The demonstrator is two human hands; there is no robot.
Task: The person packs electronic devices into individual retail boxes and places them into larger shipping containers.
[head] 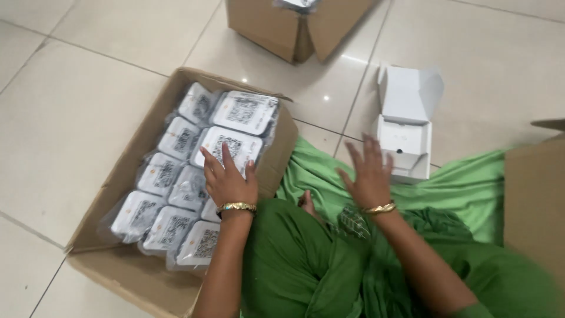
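Note:
My left hand (226,176) rests with spread fingers on a white plastic-wrapped device (226,144) that lies on top of several like it inside an open cardboard box (135,147) on the floor. My right hand (368,174) hovers open and blurred over my green-clad lap, just left of a small open white carton (406,126) with its lid flipped up. It holds nothing. Both wrists wear gold bangles.
A second cardboard box (294,23) stands at the top of the view on the beige tiled floor (76,88). Another cardboard box side (532,200) rises at the right edge. Green cloth (465,188) spreads across the floor near the white carton.

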